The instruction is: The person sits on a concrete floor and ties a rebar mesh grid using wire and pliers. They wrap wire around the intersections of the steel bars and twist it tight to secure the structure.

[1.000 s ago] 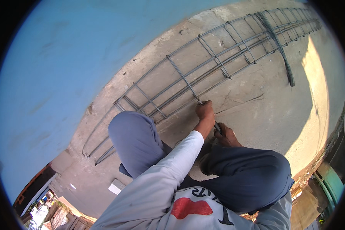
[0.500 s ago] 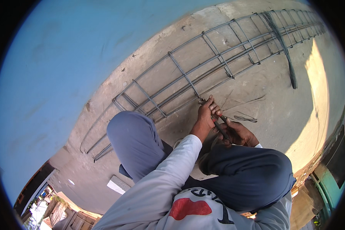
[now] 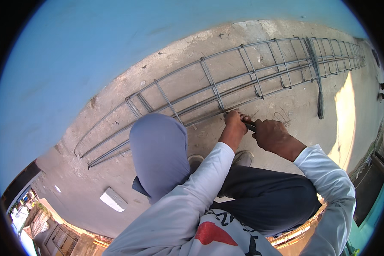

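A long steel rebar cage point(image 3: 202, 60) lies on the concrete floor, with several rectangular stirrups across its bars. Fingers of my left hand point(image 3: 235, 124) are closed around the front part of dark-handled pincers point(image 3: 250, 125), right at the cage's near bar beside a stirrup. My right hand point(image 3: 274, 135) grips the handle end from the right, its back facing up. The jaws are mostly hidden by my left fingers, so I cannot tell what they bite on.
A bundle of thin tie wire point(image 3: 320, 102) hangs over the cage at the right. Loose wire point(image 3: 281, 117) lies on the floor near my right hand. A white block point(image 3: 113, 199) rests at the lower left. A blue wall point(image 3: 72, 77) runs behind the cage.
My right hand has turned over and swung up and right with the handles, which sit closer together now. My left hand stays at the near bar. The view has shifted.
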### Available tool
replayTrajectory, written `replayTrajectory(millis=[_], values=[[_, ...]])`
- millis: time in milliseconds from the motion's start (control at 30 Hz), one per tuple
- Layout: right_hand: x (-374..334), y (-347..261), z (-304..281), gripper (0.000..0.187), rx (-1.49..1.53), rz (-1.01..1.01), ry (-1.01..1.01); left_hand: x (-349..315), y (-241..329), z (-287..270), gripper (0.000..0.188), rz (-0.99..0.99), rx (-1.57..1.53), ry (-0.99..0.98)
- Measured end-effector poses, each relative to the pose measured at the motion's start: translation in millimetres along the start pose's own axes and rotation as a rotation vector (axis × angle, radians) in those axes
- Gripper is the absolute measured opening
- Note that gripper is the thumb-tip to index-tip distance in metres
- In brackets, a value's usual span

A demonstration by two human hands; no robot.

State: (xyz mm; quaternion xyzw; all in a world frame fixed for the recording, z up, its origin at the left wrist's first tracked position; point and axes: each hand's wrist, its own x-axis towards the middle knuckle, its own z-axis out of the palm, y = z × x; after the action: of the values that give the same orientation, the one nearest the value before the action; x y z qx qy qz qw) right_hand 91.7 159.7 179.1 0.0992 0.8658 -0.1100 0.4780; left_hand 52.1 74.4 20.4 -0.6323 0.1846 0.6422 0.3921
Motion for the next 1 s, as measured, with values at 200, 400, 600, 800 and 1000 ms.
replayTrajectory(millis=[200, 400, 600, 800, 1000], values=[[10, -22, -43, 0.02, -0.165, -0.026, -0.055, 16, 12, -2, 0.029, -0.061, -0.098, -0.063], [25, -19, -54, 0.021, -0.218, 0.001, -0.13, 22, 13, 1, 0.028, -0.039, -0.114, -0.032], [7, 37, 38, 0.031, 0.119, -0.115, 0.141, 1, -23, -40, 0.042, 0.655, 0.661, 0.169], [6, 43, 50, 0.033, 0.175, -0.106, 0.168, -21, 54, -44, 0.073, 1.653, 1.709, 0.408], [3, 32, 46, 0.038, 0.144, -0.11, 0.193, -10, 94, -27, 0.079, 0.863, 2.147, 0.221]])
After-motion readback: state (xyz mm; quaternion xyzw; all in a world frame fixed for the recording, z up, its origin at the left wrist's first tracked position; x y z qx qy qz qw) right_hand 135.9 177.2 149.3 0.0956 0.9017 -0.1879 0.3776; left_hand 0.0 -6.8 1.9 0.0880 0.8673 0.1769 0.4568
